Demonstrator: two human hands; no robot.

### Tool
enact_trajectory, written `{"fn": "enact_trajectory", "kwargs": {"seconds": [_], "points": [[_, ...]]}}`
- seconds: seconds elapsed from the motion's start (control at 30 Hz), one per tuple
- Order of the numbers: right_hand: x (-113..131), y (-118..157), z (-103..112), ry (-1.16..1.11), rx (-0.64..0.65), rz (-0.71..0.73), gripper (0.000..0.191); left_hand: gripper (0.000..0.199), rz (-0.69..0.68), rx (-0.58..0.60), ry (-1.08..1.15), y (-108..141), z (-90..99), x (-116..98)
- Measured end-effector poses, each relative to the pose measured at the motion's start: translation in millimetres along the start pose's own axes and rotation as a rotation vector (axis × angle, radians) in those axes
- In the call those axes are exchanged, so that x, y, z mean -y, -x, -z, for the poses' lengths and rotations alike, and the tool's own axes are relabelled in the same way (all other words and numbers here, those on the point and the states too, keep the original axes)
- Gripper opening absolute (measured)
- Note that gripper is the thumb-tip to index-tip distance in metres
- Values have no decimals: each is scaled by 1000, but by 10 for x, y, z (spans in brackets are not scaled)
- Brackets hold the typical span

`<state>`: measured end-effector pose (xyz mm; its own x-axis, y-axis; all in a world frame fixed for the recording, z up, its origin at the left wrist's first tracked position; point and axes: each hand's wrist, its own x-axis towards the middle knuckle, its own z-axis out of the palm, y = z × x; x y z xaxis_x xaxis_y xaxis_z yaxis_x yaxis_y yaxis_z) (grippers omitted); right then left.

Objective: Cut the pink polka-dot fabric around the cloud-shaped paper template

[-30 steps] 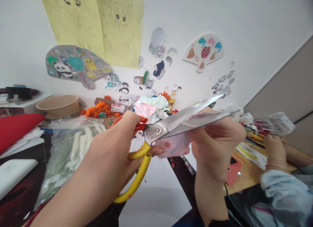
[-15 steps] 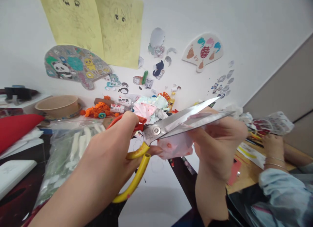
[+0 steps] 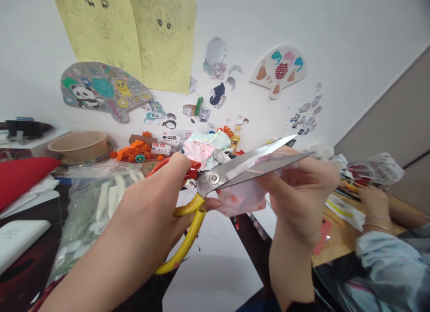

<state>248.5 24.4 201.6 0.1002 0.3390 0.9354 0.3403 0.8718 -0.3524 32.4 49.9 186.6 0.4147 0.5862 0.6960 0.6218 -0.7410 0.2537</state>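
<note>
My left hand [image 3: 156, 193] is closed round the handles of a pair of scissors [image 3: 215, 179], one handle red and the other yellow. The blades point to the right and stand partly apart. Between them lies the upper part of a thin pink cloth [image 3: 243, 199] with small red prints. My right hand [image 3: 297, 188] pinches this cloth near the blade tips, its fingertips partly hidden behind the blades. Below the hands, white paper [image 3: 218, 267] with faint pencil lines lies on the dark table.
A clear bag [image 3: 87, 204] with pale pieces lies left, near a tan round container [image 3: 79, 146]. Crumpled pastel cloths [image 3: 210, 146] and orange yarn flowers [image 3: 132, 150] stand along the wall. At right, another person's hand [image 3: 374, 202] rests over a wooden table [image 3: 336, 249].
The scissor blades have closed slightly and their tips have shifted a little left. The pink cloth has moved slightly between them. Both hands keep nearly the same place.
</note>
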Motion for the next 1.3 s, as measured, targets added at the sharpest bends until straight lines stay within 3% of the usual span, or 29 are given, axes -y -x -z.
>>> {"fn": "enact_trajectory", "kwargs": {"seconds": [0.57,0.97,1.13,1.3], "points": [[-21,-57,94,15,126,3,32,27,-9,35,-53,-34,11,0],[-36,-88,103,-3,117,68,34,21,-10,54,-18,-6,45,-2],[-21,-96,158,49,185,48,39,18,12,-22,55,-5,-13,26],[9,-50,97,60,53,26,24,27,86,16,29,-24,7,45]]}}
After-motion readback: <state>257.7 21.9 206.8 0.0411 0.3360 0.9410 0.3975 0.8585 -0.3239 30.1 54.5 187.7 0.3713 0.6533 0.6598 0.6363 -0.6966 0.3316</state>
